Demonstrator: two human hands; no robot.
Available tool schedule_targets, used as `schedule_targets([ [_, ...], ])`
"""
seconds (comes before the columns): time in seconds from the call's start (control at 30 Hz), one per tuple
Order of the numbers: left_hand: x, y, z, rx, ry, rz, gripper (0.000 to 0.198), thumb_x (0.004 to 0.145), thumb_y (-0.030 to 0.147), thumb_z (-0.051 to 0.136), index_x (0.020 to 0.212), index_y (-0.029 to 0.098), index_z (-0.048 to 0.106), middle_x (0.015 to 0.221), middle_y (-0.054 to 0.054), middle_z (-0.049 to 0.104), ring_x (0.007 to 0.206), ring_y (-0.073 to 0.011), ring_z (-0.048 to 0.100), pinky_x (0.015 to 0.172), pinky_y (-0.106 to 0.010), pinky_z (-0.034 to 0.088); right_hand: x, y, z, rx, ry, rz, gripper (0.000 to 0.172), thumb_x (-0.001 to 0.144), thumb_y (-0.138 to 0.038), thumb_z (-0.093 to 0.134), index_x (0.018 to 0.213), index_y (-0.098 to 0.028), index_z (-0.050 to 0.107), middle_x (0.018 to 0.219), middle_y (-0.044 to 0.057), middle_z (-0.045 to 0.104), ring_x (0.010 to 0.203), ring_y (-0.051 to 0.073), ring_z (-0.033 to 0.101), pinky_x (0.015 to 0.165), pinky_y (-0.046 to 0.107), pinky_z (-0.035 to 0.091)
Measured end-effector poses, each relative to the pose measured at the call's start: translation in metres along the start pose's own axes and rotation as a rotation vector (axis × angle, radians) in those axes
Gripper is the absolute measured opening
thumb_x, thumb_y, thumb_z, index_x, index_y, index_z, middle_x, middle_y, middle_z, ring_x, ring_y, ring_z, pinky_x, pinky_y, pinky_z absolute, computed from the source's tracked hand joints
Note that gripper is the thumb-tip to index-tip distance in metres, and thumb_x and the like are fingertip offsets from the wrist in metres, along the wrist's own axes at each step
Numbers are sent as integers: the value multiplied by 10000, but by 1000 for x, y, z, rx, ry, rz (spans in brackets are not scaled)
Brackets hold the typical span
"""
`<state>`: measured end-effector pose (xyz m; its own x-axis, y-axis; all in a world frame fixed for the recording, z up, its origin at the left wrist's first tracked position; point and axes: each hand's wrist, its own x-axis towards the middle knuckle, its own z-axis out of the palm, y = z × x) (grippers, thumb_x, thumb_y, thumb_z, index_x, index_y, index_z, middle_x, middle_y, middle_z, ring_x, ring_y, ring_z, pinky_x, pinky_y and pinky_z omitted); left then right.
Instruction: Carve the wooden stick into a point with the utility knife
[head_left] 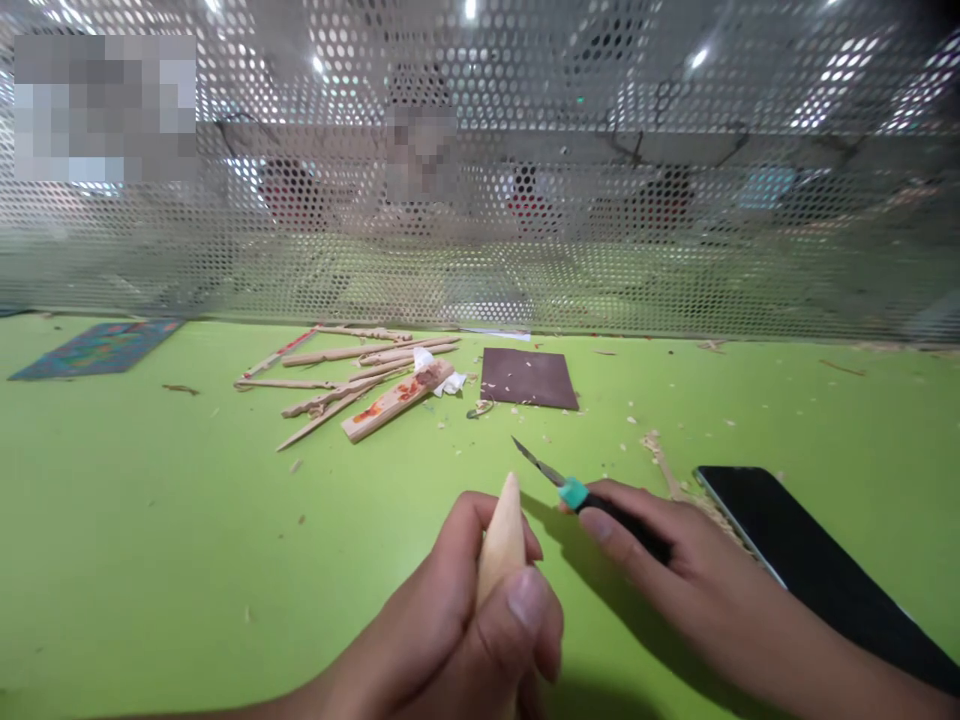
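My left hand (480,610) is wrapped round a pale wooden stick (504,545) whose tapered tip points up and away from me; its lower end is hidden in the fist. In my right hand (675,560) is a carving knife (600,510) with a black and teal handle. The narrow blade points up and left, just beyond the tip of the stick and apart from it. Thin wood shavings lie scattered on the green table (187,560) around both hands.
Several carved sticks (330,405) and a stained wooden block (397,400) with white tissue (450,380) lie ahead. Behind them stands a perforated metal screen (480,260). A brown sandpaper sheet (529,378), a patterned sheet (97,350) and a phone (817,560) rest on the table.
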<state>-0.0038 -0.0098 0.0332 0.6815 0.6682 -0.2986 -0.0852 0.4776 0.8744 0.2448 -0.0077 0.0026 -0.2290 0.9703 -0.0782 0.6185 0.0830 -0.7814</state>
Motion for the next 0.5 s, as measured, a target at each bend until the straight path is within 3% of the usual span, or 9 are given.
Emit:
schedule_targets([
  [0.23,0,-2,-1,9,-66,74,506,958,635,733,1087,237,450,964,-23,635,740,-118,559,695,-244,436,1,-3,0,-10,-14,40,383,1071,-583,504,1003,-262,702,902,30,756,903,267,717,700,340,540],
  [0.5,24,-39,-11,-122,-131,54,613,845,644,850,1074,260,431,913,-5,642,698,-111,583,646,-231,455,2,0,1,-50,-12,29,390,1075,-576,491,982,-266,709,871,28,758,780,238,699,681,351,551],
])
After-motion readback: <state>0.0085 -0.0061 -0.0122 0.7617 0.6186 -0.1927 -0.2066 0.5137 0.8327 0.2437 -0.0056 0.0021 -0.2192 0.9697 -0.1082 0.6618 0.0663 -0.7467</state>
